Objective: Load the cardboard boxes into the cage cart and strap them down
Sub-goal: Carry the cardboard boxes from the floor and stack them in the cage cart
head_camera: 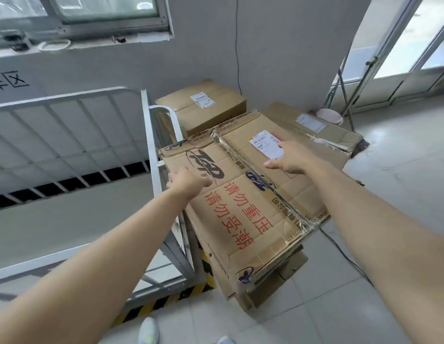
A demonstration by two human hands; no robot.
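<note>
loading is looking barely begun: the large brown cardboard box with red printed characters (240, 212) is sitting on a stack of other cardboard, just beside the upright grey metal frame of the cage cart (161, 155), and by my judgement it is lying outside the cage rather than in it. the left hand (188, 181) is resting at the box's left edge by the frame, its fingers hidden behind the knuckles, so i cannot tell how they are lying. the right hand (290, 157) is pressing flat on the lid, fingers straight and together over the white shipping label (265, 144), thumb spread wide. two more brown taped boxes, one behind (203, 112) and one to the right (322, 135), are waiting too. no strap is showing, so strapping is looking undone.
</note>
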